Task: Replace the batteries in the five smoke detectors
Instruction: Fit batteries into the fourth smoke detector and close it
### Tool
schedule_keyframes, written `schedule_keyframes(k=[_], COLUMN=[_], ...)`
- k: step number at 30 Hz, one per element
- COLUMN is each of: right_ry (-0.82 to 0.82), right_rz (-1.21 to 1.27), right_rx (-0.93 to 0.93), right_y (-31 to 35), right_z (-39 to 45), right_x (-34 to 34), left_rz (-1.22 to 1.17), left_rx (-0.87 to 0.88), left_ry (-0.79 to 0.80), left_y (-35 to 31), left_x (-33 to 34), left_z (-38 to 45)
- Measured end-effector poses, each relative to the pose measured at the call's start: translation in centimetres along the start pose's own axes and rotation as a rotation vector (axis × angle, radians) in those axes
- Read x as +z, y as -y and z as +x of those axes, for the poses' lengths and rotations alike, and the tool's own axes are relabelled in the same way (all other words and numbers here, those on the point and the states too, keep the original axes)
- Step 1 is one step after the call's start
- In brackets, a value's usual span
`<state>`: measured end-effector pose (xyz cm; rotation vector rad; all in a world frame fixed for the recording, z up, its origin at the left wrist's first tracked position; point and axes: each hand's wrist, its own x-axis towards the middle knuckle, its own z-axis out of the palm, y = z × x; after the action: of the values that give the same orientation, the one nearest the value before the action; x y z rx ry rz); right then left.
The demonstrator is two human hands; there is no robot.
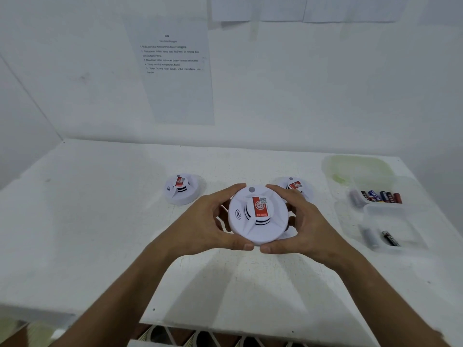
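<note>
A round white plastic detector [258, 216] sits between both hands above the white table [100, 221], face up with a red label. The left hand [200, 221] grips its left rim, the right hand [308, 221] its right rim, thumbs nearly meeting at the near edge. Two matching detectors [184, 189] lie behind. Clear tubs [390, 209] at right hold cylindrical batteries [382, 196].

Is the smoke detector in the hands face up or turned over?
Face up. The held detector shows its red label, vents and sound mark on top; the left hand and right hand grip its rim. Its underside is hidden.
</note>
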<state>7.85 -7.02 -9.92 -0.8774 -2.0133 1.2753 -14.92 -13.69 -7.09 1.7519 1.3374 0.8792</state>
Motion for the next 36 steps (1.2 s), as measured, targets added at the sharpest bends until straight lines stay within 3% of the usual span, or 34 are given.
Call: schedule_keyframes(k=[25, 36], right_ry=[-0.017, 0.0], right_rz=[-0.1, -0.22], right_rx=[0.005, 0.187], right_y=[-1.9, -4.9], right_z=[4.5, 11.8], right_x=[0.2, 0.3], left_rz=[0.049, 0.201], left_rx=[0.003, -0.117], left_ry=[-0.001, -0.063], left_y=[2.1, 6.1], left_x=[-2.2, -4.4], left_z=[3.4, 9.0])
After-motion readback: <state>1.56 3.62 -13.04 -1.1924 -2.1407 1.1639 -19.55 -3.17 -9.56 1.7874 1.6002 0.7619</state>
